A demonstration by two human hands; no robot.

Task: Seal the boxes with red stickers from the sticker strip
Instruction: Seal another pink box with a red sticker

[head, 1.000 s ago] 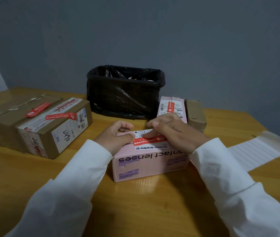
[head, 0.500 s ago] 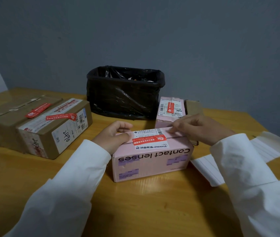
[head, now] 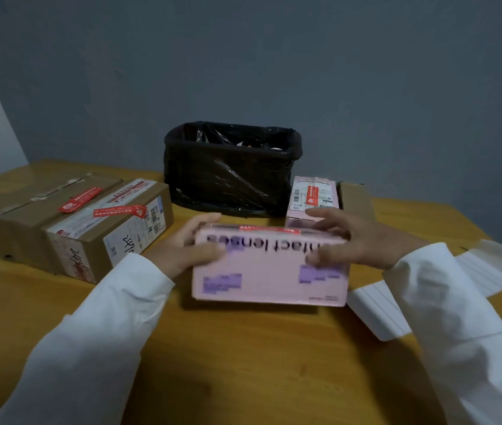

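Nearest, the pink box is now tipped up toward the camera, its printed long side facing the viewer; half a second ago it sat flat on the table with its top in plain sight. The left hand grips the box's left end, thumb on the front face and fingers curled behind. The right hand, which had been drawn back off the box, has returned to the right end, thumb on the front and fingers spread over the top edge; whether it fully clamps is unclear, as it is blurred.

The red sticker now shows only as a thin line along the top rear edge. Judgement: this box is sealed and is being lifted or turned aside.

The sticker strip lies at right, partly under the right sleeve; no red stickers can be made out on it.

Further back, two brown boxes at left carry red stickers. Behind the right hand a second pink box bears one too; the small brown box beside it is mostly hidden. The black bin stands rearmost, contents indistinct.
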